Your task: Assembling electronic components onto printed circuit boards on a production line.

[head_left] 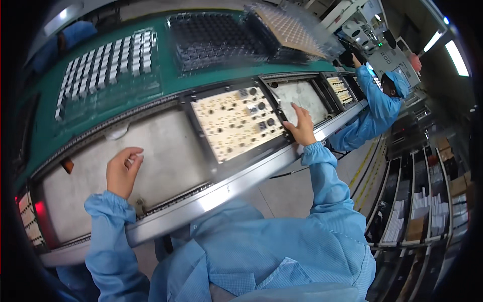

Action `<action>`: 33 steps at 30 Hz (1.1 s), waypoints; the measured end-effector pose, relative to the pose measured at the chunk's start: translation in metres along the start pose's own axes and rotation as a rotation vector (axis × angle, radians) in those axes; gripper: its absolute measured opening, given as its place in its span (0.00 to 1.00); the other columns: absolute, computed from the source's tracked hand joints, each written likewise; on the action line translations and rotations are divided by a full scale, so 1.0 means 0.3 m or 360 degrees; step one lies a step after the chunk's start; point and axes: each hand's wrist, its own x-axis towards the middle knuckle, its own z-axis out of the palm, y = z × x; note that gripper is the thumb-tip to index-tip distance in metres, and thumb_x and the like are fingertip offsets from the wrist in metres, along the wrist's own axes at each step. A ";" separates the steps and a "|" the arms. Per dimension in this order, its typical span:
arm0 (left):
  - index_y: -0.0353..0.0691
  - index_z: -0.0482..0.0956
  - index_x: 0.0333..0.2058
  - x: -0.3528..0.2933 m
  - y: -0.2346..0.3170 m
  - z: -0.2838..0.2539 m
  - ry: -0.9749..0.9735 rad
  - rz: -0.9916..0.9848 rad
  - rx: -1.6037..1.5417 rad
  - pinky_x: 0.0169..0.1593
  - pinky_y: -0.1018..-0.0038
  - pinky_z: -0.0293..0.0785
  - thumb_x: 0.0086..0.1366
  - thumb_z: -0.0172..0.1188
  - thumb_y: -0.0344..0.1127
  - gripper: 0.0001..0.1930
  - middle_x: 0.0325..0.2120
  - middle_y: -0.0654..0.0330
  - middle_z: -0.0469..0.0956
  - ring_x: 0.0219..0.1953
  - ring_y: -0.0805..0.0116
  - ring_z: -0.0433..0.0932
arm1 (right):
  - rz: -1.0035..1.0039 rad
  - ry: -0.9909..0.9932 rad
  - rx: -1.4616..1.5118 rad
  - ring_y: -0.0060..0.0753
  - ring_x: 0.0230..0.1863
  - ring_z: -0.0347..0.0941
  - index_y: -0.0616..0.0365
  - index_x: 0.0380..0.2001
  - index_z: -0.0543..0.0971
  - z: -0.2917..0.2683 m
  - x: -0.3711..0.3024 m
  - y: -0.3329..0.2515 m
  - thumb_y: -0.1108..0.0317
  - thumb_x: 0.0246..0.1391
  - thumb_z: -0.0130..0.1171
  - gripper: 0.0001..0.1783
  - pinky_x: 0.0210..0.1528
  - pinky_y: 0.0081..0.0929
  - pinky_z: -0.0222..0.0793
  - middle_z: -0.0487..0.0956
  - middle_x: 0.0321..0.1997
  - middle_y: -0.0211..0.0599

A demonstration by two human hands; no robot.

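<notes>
white glare on metal rail (215, 198), slight blur

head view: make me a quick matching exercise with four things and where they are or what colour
Things
1. board
2. left hand
3. right hand
4. white blocks

Places and colours
A. above the grey plate
B. in rows over the green tabletop
C. cream, dotted with small parts
D. at the board's right side

Pairs: 1-C, 2-A, 3-D, 4-B

The cream rectangular circuit board (236, 125) is looking matt, while the long silver metal rail (251, 176) is gleaming glossily.
</notes>
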 end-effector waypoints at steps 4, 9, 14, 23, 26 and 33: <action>0.37 0.79 0.36 0.022 0.016 -0.014 -0.0071 -0.0080 0.0016 0.25 0.82 0.61 0.54 0.59 0.25 0.09 0.21 0.67 0.71 0.20 0.82 0.61 | 0.0363 0.0429 -0.0495 0.51 0.48 0.67 0.53 0.51 0.70 0.010 0.088 0.230 0.55 0.39 0.67 0.34 0.49 0.42 0.63 0.72 0.47 0.47; 0.36 0.78 0.34 0.041 -0.004 0.002 -0.0104 -0.0123 -0.0087 0.23 0.82 0.61 0.58 0.57 0.27 0.05 0.18 0.67 0.69 0.19 0.82 0.62 | 0.0168 0.0914 -0.0346 0.50 0.47 0.67 0.56 0.47 0.71 -0.007 0.083 0.280 0.60 0.43 0.64 0.26 0.47 0.41 0.63 0.73 0.44 0.46; 0.35 0.74 0.23 -0.096 -0.012 -0.165 0.0125 -0.0283 0.0259 0.23 0.76 0.63 0.67 0.47 0.41 0.18 0.16 0.64 0.67 0.18 0.76 0.64 | -0.0395 0.0429 0.0281 0.47 0.51 0.65 0.54 0.48 0.72 0.030 0.116 -0.242 0.64 0.46 0.62 0.23 0.52 0.38 0.58 0.72 0.48 0.44; 0.44 0.76 0.31 -0.439 0.223 -0.195 0.0691 -0.0575 0.0936 0.36 0.61 0.69 0.57 0.57 0.45 0.11 0.24 0.55 0.77 0.32 0.53 0.75 | -0.1156 -0.0042 0.0467 0.42 0.38 0.69 0.61 0.21 0.75 -0.305 -0.103 -0.253 0.70 0.51 0.56 0.08 0.46 0.34 0.60 0.75 0.31 0.40; 0.43 0.75 0.32 -0.570 0.224 -0.333 0.0979 -0.0697 0.1352 0.42 0.61 0.68 0.55 0.59 0.42 0.11 0.28 0.57 0.77 0.36 0.55 0.74 | -0.1114 -0.0131 0.0542 0.39 0.41 0.70 0.61 0.25 0.77 -0.336 -0.157 -0.250 0.68 0.53 0.54 0.08 0.48 0.32 0.60 0.75 0.34 0.39; 0.44 0.71 0.50 -0.708 -0.004 -0.508 0.1017 -0.1574 0.1852 0.61 0.43 0.43 0.55 0.55 0.46 0.24 0.57 0.57 0.62 0.61 0.56 0.56 | -0.0869 -0.0143 0.0637 0.40 0.43 0.70 0.60 0.29 0.78 -0.314 -0.122 -0.154 0.69 0.53 0.55 0.06 0.49 0.33 0.60 0.76 0.34 0.39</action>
